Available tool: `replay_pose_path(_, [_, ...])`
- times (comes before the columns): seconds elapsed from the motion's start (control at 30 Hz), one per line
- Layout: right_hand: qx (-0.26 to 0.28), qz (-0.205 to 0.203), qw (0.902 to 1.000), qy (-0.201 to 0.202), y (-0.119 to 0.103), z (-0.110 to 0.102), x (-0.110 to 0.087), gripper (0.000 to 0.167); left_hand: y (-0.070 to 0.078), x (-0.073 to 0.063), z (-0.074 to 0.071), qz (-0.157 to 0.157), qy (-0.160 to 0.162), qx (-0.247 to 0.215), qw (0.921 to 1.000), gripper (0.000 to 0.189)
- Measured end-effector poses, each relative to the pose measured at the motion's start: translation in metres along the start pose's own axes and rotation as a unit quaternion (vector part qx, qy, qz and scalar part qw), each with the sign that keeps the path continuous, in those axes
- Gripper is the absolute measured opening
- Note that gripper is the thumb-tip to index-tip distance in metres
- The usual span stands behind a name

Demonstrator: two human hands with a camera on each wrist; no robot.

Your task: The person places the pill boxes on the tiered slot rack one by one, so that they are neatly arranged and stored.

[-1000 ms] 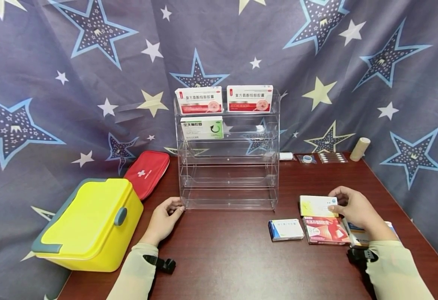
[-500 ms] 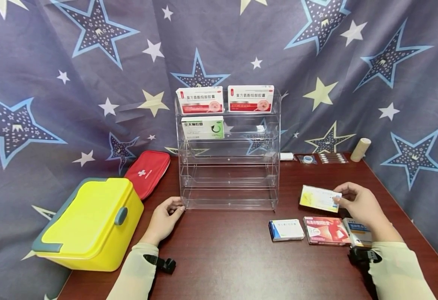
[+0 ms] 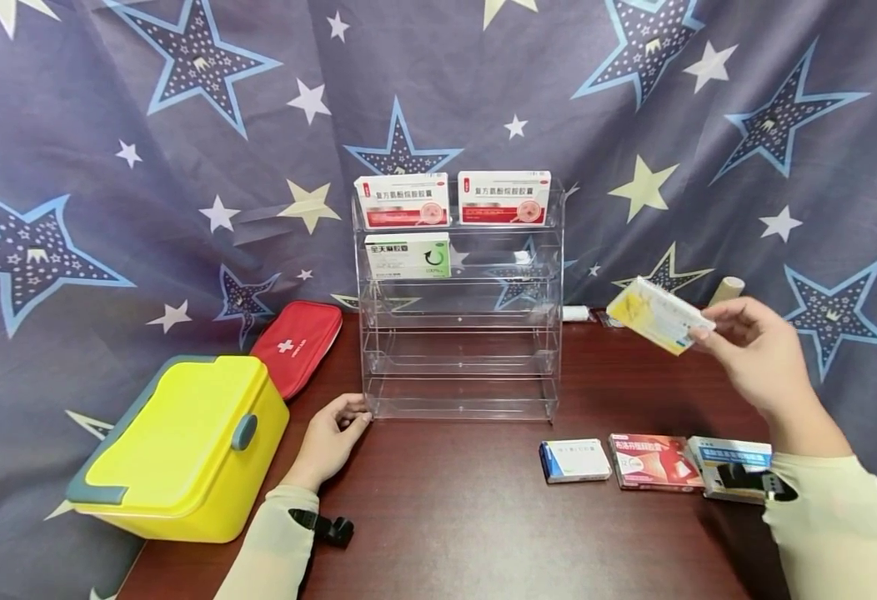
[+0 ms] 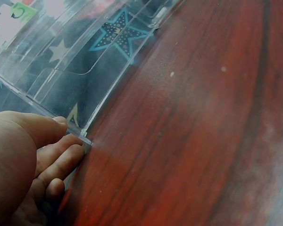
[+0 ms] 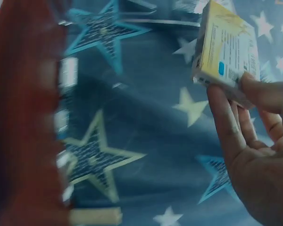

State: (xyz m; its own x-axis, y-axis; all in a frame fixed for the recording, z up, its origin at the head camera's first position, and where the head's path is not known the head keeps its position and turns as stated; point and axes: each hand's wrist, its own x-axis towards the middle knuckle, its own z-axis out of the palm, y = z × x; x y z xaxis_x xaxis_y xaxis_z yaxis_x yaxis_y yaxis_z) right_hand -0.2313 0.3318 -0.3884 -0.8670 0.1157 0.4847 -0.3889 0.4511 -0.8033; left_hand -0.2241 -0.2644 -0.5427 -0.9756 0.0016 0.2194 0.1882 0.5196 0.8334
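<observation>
My right hand (image 3: 764,354) pinches a yellow-and-white medicine box (image 3: 658,317) between thumb and fingers, tilted and well above the table. In the right wrist view the box (image 5: 228,52) is gripped at one end. To the left, a clear acrylic display rack (image 3: 459,408) stands upright with several tiers. My left hand (image 3: 329,442) holds its lower front left corner, the thumb on the side edge in the left wrist view. Two red-and-white medicine boxes (image 3: 403,200) stand side by side on the top tier. Below the left one is a green-and-white box (image 3: 408,257).
On the table at right lie a blue-and-white box (image 3: 577,461), a red box (image 3: 656,462) and another blue-and-white box (image 3: 734,454), partly behind the wrist strap. A yellow case (image 3: 183,442) and red first-aid pouch (image 3: 298,346) stand left. A tan roll (image 3: 727,290) is behind the right hand.
My right hand has lifted the yellow-and-white box off the table, raising it up and slightly right while tilting it. The left hand stays at the rack's corner.
</observation>
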Motion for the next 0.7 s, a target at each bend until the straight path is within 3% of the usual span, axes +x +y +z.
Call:
replay_pose_path(0.33, [0.120,-0.043,0.9918,0.011,-0.060,0.023,0.046,0.023,0.000,-0.001,0.000,0.003,0.000,0.003,1.0000,0.024])
replay_pose_path(0.43, [0.127,-0.067,0.9895,0.018,-0.074,0.039,0.063,0.024,0.000,-0.001,0.000,0.005,0.001,0.003,1.0000,0.024])
replay_pose_path(0.7, [0.104,-0.066,0.9923,0.013,-0.113,0.095,0.106,0.020,0.000,0.000,0.000,0.007,0.002,0.009,0.9999,0.024])
